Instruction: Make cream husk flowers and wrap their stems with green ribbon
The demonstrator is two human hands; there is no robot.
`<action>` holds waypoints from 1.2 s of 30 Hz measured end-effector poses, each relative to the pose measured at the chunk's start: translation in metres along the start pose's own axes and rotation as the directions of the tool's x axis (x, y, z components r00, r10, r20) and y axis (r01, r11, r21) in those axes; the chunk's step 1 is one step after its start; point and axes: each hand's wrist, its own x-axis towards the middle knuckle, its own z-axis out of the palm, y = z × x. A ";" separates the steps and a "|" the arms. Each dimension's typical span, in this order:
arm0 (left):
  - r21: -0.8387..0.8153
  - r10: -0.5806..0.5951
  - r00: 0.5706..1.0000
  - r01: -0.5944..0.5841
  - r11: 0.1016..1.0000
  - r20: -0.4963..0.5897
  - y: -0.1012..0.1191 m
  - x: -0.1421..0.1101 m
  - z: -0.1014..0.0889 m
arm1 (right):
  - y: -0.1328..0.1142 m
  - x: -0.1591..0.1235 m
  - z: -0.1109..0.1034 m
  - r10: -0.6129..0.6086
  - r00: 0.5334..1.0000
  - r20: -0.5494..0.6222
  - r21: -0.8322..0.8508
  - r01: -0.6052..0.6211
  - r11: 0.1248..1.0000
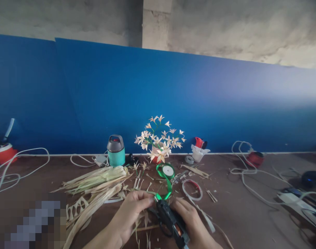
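My left hand (133, 211) pinches the end of a green ribbon (169, 188) between thumb and fingers; anything else in that pinch is hidden. The ribbon curls back to its spool (168, 170). My right hand (187, 218) is wrapped around a black glue gun (170, 219), its nozzle pointing at the ribbon close to my left fingertips. Behind the spool, pale husk flowers (163, 152) on green stems stand in a pot. Loose small flowers (140, 166) lie left of the spool.
Dried corn husks (98, 183) spread out on the left. A teal canister (116, 155), a white cup (198, 153) and a roll of tape (189, 159) stand toward the back. A ring of clear tape (192, 190) lies right of the ribbon. White cables (247, 173) cross the table's right side.
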 end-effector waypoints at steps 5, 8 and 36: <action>-0.016 -0.039 0.999 0.039 0.999 -0.001 0.002 -0.002 0.001 | 0.004 0.000 0.001 -0.002 1.000 0.031 -0.040 0.003 0.999; -0.014 -0.047 0.999 0.047 0.999 -0.006 0.002 -0.001 0.000 | 0.007 -0.001 0.001 -0.007 0.999 0.041 -0.070 0.010 0.997; 0.208 0.060 0.985 -0.025 0.978 -0.159 0.003 0.013 -0.010 | 0.095 -0.040 -0.054 0.534 0.841 -0.087 -0.479 -0.505 0.718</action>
